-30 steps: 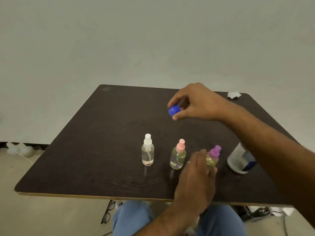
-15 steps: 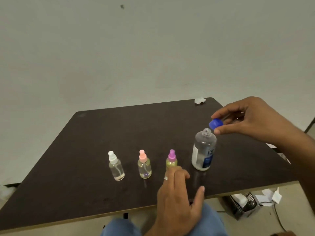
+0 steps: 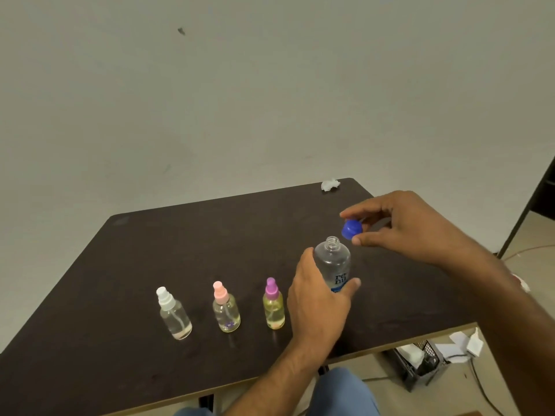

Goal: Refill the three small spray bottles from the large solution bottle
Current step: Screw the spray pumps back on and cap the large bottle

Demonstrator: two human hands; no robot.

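Cap (image 3: 350, 229) pinched in right hand (image 3: 411, 226), left hand (image 3: 318, 298) wrapped round open solution bottle (image 3: 334, 265); three capped spray bottles (image 3: 226, 310) seemingly await refilling.

We were in a plain, sparsely furnished room, likely a spare office or makeshift test space: a bare off-white painted wall (image 3: 270, 100) rose behind a dark brown wood-grain table (image 3: 180, 250), and a black mesh crate of papers (image 3: 420, 367) and loose cables (image 3: 486, 391) lay on the beige floor.
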